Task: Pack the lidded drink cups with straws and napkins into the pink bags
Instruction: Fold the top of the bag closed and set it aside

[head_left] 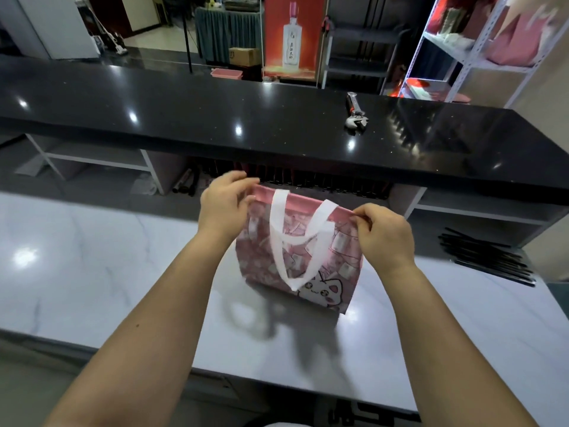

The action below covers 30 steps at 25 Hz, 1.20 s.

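A pink bag (pixel 335 257) printed with small labels and a white cartoon cat is hanging upright and flat above the pale marbled counter, its white handle (pixel 278 241) drooping down the near face. The left hand (pixel 224 208) and right hand (pixel 385 235) are pinching its top corners. Well to its right, black straws (pixel 486 260) are lying in a loose bundle.

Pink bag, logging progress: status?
Left hand, right hand pinch top rim of pink cartoon-print fabric bag. Bag upright, flat. Black straws lie apart, right.
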Each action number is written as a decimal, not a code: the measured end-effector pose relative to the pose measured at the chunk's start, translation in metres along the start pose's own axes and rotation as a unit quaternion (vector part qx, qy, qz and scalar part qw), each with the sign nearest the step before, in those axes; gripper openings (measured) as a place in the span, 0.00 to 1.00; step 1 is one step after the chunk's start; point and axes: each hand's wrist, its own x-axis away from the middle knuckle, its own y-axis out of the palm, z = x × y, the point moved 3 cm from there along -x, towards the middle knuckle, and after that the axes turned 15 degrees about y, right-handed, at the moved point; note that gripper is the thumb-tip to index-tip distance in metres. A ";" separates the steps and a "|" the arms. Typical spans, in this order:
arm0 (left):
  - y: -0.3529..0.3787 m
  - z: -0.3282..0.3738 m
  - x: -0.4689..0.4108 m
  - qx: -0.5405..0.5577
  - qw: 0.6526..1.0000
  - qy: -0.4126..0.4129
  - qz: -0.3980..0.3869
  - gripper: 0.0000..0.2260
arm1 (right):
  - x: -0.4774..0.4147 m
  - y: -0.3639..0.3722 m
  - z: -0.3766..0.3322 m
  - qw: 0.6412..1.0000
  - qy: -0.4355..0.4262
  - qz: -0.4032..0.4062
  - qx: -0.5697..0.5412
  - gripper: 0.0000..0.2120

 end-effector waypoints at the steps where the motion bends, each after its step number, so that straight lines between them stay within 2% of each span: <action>1: -0.002 -0.001 0.001 0.014 0.999 -0.033 0.008 0.17 | 0.003 0.000 -0.001 1.000 0.006 0.014 -0.018 0.04; 5: 0.000 0.034 0.061 0.150 0.981 -0.065 0.107 0.15 | 0.040 0.025 -0.021 0.994 0.003 0.030 -0.103 0.04; 7: 0.023 0.055 0.107 0.190 0.975 -0.092 0.073 0.21 | 0.050 0.042 -0.027 0.973 0.053 -0.028 -0.224 0.04; 9: 0.051 0.061 0.147 0.199 0.970 -0.140 -0.005 0.30 | 0.052 0.048 -0.023 0.934 0.086 -0.110 -0.329 0.05; 11: 0.065 0.056 0.163 0.208 0.965 -0.158 -0.027 0.33 | 0.051 0.051 -0.001 0.889 0.124 -0.190 -0.398 0.14; 13: 0.068 0.051 0.164 0.223 0.961 -0.163 0.000 0.30 | 0.057 0.057 0.027 0.872 0.169 -0.260 -0.379 0.23; 15: 0.067 0.052 0.159 0.238 0.954 -0.181 0.026 0.27 | 0.071 0.070 0.044 0.890 0.185 -0.290 -0.300 0.29; 17: 0.066 0.052 0.153 0.243 0.948 -0.204 0.035 0.27 | 0.081 0.080 0.045 0.899 0.188 -0.276 -0.282 0.30; 20: 0.061 0.041 0.142 0.181 0.965 -0.187 0.003 0.27 | 0.084 0.091 0.036 0.919 0.159 -0.253 -0.257 0.33; 22: 0.059 0.035 0.131 0.137 0.975 -0.175 -0.030 0.24 | 0.084 0.099 0.034 0.935 0.150 -0.233 -0.222 0.30; 24: 0.062 0.031 0.123 0.123 0.975 -0.184 -0.022 0.19 | 0.084 0.105 0.029 0.941 0.168 -0.213 -0.201 0.23; 26: 0.067 0.028 0.128 0.149 0.965 -0.215 -0.005 0.16 | 0.083 0.106 0.029 0.940 0.186 -0.196 -0.209 0.17; 30: 0.072 0.023 0.163 0.202 0.942 -0.269 0.012 0.13 | 0.095 0.105 0.047 0.934 0.184 -0.228 -0.203 0.17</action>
